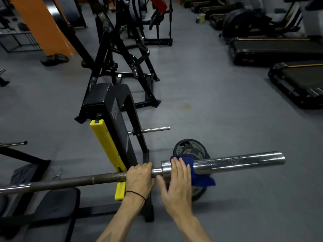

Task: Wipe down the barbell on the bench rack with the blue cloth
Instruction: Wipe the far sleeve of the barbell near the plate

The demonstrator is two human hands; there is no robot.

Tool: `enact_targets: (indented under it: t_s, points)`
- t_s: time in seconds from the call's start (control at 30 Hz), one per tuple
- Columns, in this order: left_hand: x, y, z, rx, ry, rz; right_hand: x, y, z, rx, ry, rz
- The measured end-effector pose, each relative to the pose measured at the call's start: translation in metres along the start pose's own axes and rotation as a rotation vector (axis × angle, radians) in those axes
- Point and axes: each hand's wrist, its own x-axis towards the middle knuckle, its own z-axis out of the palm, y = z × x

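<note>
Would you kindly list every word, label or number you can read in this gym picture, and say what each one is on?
"TT-X2", as best it reads, in orange: side of the nearest treadmill.
"TECHNOGYM", raised letters seen upside down and partly hidden: weight plate on the floor behind the barbell.
Grey label with a red band, on the rack upright: too blurred to read.
Small yellow warning sticker on the black machine frame: too small to read.
</note>
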Motion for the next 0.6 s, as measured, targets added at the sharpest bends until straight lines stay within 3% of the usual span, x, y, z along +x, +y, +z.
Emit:
enact_targets:
  t_s: [0.13,0.2,0.3,0.43,0.53,0.6]
  points:
    - [-0.002,-0.001,0.002,-0.015,0.025,-0.005,0.011,0.052,-0.033,-0.181,-0.023,-0.275]
    - [-0.002,0.001,0.003,-0.012,0.046,-0.003,0.013,0.077,-0.049,-0.153,0.053,-0.177]
    - [-0.001,0.002,0.008,-0.013,0.095,0.01,0.006,0.044,-0.024,-0.015,0.102,0.024]
    - [-0.012,0.002,0.017,0.003,0.205,0.141,-0.007,0.007,-0.002,0.048,-0.071,-0.11]
    - [-0.021,0.002,0.023,-0.044,0.287,0.205,0.001,0.055,-0.031,-0.08,-0.023,-0.244]
    - [-0.023,0.003,0.022,-0.087,0.283,0.195,0.006,0.085,-0.047,-0.078,0.054,-0.188]
